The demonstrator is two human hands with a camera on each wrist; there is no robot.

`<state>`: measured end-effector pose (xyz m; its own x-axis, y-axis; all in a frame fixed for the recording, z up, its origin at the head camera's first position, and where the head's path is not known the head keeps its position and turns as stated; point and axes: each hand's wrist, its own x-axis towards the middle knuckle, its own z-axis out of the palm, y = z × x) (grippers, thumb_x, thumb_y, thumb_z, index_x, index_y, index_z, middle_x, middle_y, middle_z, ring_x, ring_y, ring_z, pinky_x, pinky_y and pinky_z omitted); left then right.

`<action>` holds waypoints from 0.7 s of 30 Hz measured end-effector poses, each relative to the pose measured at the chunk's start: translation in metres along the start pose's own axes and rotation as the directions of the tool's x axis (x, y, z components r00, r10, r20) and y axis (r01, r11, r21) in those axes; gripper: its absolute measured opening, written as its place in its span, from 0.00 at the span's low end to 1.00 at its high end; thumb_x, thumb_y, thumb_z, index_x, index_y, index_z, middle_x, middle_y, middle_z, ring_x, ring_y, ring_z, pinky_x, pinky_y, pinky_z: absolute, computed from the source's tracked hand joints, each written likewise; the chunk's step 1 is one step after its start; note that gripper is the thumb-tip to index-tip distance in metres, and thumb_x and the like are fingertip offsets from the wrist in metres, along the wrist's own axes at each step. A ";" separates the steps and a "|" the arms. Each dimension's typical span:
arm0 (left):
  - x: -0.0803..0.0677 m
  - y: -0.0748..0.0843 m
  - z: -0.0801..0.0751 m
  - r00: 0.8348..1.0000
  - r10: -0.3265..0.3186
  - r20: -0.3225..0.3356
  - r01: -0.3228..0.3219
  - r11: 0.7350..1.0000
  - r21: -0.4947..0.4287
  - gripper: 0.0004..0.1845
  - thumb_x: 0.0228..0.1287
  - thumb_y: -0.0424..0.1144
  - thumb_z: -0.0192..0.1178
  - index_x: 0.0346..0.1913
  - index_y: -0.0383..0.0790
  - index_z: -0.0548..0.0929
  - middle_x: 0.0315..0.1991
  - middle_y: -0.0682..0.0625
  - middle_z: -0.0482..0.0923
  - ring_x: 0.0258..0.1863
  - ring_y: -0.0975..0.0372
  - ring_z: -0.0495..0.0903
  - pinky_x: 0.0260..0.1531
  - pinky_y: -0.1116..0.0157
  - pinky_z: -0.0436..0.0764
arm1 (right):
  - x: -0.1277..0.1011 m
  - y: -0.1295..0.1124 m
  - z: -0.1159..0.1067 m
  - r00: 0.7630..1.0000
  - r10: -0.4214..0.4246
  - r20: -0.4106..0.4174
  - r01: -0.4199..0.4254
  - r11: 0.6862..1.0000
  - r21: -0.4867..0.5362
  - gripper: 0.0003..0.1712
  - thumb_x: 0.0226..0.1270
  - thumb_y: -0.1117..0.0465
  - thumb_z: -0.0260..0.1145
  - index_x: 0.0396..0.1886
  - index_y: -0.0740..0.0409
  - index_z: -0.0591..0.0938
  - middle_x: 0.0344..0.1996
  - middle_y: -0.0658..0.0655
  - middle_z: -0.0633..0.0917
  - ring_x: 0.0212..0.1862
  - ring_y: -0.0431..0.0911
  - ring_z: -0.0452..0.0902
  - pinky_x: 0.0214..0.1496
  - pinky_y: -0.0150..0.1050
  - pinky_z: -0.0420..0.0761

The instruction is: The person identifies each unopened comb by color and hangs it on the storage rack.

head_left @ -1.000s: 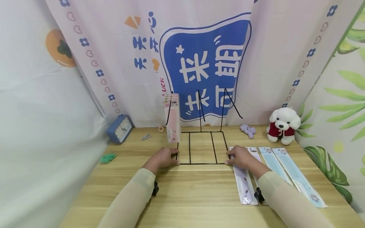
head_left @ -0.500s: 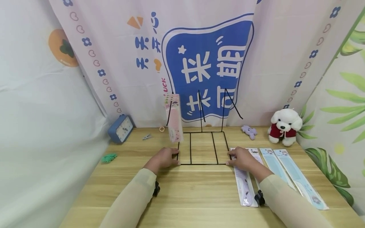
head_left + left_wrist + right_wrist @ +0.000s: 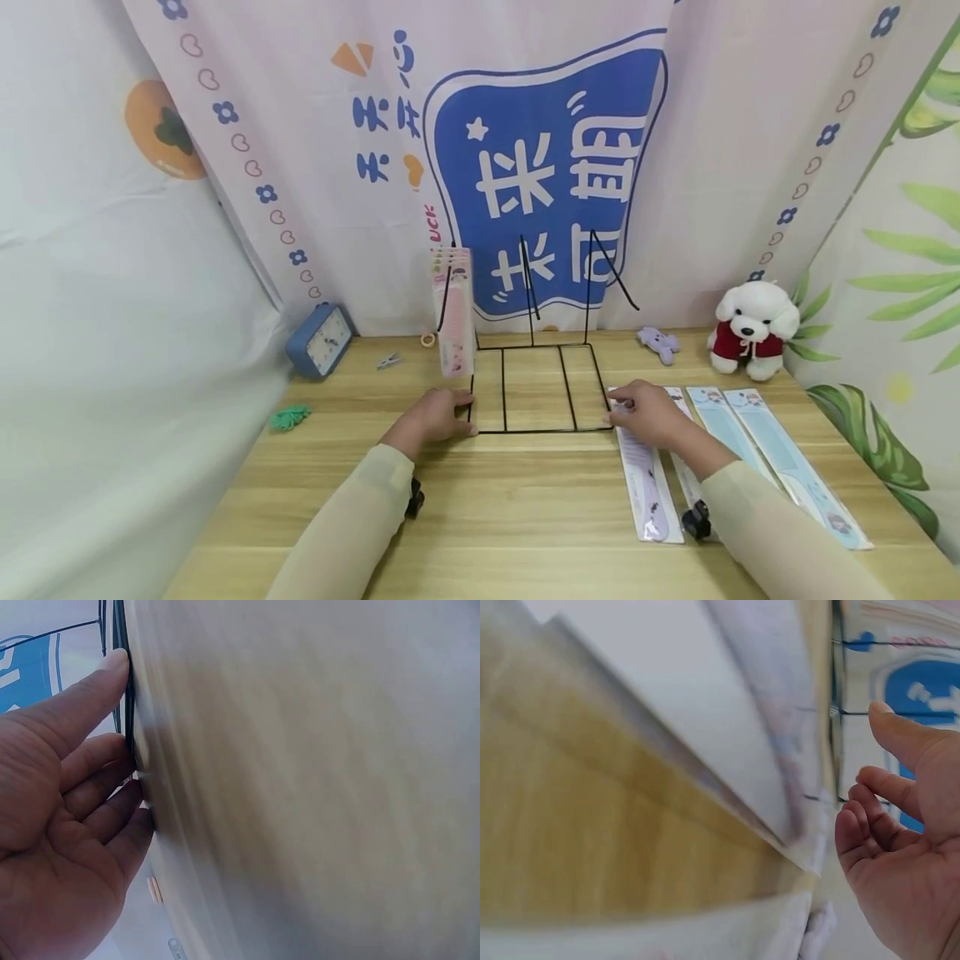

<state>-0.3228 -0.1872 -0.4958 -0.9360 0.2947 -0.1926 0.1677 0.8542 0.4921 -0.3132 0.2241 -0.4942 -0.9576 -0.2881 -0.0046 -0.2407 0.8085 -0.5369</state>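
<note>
The left hand [image 3: 433, 415] rests on the worktop [image 3: 525, 508], its fingers [image 3: 90, 761] loosely curled against the black wire rack's [image 3: 536, 387] left front corner, apparently steadying it. The right hand [image 3: 649, 412], fingers relaxed, hovers over the purple packaged comb [image 3: 647, 475] just beside the rack.

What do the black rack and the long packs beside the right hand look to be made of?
Rack: thin wire, likely metal with a matte black coat; the sign is its slim, straight rods holding a grid shape. Comb packs: printed card backing, probably under clear plastic film, since they lie flat with a slight sheen. Table: wood-grain surface, possibly laminate.
</note>
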 end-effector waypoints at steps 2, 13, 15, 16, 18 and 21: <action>0.000 0.001 -0.001 1.000 -0.004 -0.001 0.004 1.000 -0.009 0.37 0.70 0.47 0.77 0.79 0.43 0.77 0.82 0.45 0.71 0.84 0.47 0.65 0.84 0.47 0.66 | -0.008 0.003 -0.010 0.999 0.004 -0.040 -0.003 0.999 0.033 0.27 0.77 0.51 0.74 0.67 0.62 0.86 0.58 0.66 0.87 0.55 0.56 0.83 0.55 0.56 0.87; -0.003 0.002 0.002 1.000 -0.020 0.000 0.020 0.999 -0.041 0.37 0.69 0.47 0.77 0.78 0.44 0.78 0.82 0.46 0.71 0.84 0.46 0.64 0.84 0.45 0.65 | -0.081 0.059 -0.068 0.928 0.277 -0.247 -0.248 0.958 0.141 0.39 0.78 0.44 0.72 0.71 0.71 0.76 0.62 0.77 0.82 0.62 0.70 0.79 0.58 0.63 0.82; -0.003 0.001 0.002 1.000 -0.020 -0.002 0.020 0.999 -0.044 0.37 0.69 0.46 0.77 0.78 0.43 0.78 0.82 0.45 0.71 0.84 0.46 0.65 0.84 0.46 0.65 | -0.093 0.073 -0.075 0.911 0.330 -0.248 -0.305 0.943 0.134 0.43 0.79 0.43 0.70 0.74 0.74 0.72 0.65 0.80 0.79 0.64 0.73 0.76 0.60 0.68 0.80; -0.003 0.001 0.002 1.000 -0.017 -0.004 0.017 0.999 -0.040 0.37 0.69 0.46 0.77 0.78 0.43 0.78 0.81 0.45 0.72 0.84 0.46 0.65 0.84 0.46 0.66 | -0.098 0.080 -0.078 0.901 0.359 -0.243 -0.337 0.933 0.129 0.46 0.79 0.42 0.70 0.75 0.74 0.70 0.67 0.81 0.77 0.65 0.75 0.75 0.60 0.69 0.79; -0.002 0.001 0.001 1.000 -0.012 -0.009 0.012 0.999 -0.032 0.36 0.69 0.46 0.77 0.77 0.42 0.79 0.81 0.44 0.72 0.84 0.46 0.66 0.84 0.46 0.66 | -0.108 0.093 -0.083 0.883 0.415 -0.217 -0.396 0.909 0.128 0.49 0.79 0.41 0.69 0.78 0.76 0.65 0.70 0.83 0.73 0.67 0.78 0.71 0.63 0.73 0.76; -0.002 0.002 0.000 1.000 -0.002 -0.013 0.002 1.000 -0.014 0.36 0.69 0.46 0.77 0.77 0.41 0.79 0.80 0.44 0.73 0.83 0.46 0.66 0.84 0.46 0.66 | -0.118 0.111 -0.087 0.857 0.490 -0.160 -0.477 0.871 0.114 0.53 0.78 0.44 0.70 0.79 0.80 0.59 0.71 0.87 0.68 0.68 0.81 0.68 0.66 0.75 0.74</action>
<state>-0.3208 -0.1857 -0.4944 -0.9403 0.2875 -0.1823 0.1617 0.8484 0.5040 -0.2409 0.3920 -0.4797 -0.9638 0.2319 -0.1318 0.2654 0.7833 -0.5621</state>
